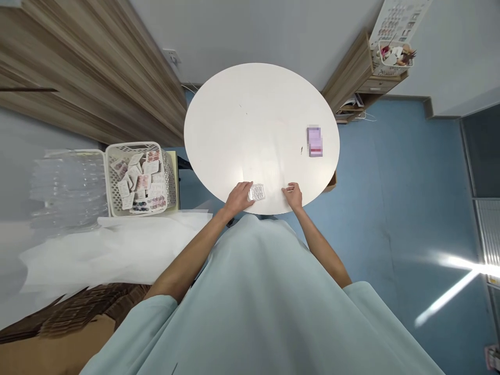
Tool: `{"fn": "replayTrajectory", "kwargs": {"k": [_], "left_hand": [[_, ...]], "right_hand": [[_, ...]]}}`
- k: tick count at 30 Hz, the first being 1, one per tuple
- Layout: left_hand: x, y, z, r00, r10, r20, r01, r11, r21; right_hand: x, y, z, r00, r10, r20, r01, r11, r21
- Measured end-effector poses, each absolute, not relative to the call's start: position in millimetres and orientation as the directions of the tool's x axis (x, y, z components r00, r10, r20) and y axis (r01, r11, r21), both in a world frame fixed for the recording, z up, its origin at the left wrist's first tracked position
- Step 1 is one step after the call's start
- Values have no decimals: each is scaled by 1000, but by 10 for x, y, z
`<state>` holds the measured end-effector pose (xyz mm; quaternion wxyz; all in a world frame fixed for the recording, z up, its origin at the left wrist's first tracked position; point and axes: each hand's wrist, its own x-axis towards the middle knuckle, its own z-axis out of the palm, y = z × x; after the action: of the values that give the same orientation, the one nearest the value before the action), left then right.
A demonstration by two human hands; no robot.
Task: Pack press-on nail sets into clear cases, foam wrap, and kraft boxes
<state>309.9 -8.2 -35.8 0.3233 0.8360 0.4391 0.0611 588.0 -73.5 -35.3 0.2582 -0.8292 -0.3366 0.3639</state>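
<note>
- Taking the tabletop [250, 125] as a clock face with the person at 6 o'clock, the clear tray [257, 192] lies at 6, just inside the near edge.
- Left hand [239, 197]: at the tray's 9 o'clock side, its grip grasping the tray, fingers at the upper left corner and thumb at the lower left.
- Right hand [292, 196]: at 5 o'clock, apart from the tray, fingers bent and thumb near the forefinger; I cannot tell whether its grip pinches anything.
- Purple pack [314, 142]: on the tabletop at 3 o'clock, its surface blurred; a small dark speck [301, 150] sits just beside it, toward 8.
- Basket [170, 179]: off the tabletop, between 8 and 9, filled with cards [144, 182], some bearing coloured pieces.
- Clear plastic packs [70, 187]: stacked beyond that basket, farther toward 9.
- White sheeting [125, 255]: spread out toward 8.
- Cabinet [380, 85]: off the tabletop toward 2, carrying a white bin [390, 69] of mixed items.
</note>
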Motion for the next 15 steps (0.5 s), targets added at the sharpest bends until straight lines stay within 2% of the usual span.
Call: {"fn": "replayTrajectory", "kwargs": {"k": [4, 9, 15], "left_hand": [[3133, -112, -448, 610, 769, -193, 693, -398, 601], [3100, -140, -495, 619, 762, -190, 682, -402, 611], [3109, -143, -477, 637, 749, -182, 671, -421, 611]], "right_hand": [[5840, -937, -310, 513, 720, -468, 362, -675, -643], [5756, -1047, -166, 514, 731, -448, 341, -654, -675], [5473, -1001, 82, 402, 852, -334, 444, -501, -743]]}}
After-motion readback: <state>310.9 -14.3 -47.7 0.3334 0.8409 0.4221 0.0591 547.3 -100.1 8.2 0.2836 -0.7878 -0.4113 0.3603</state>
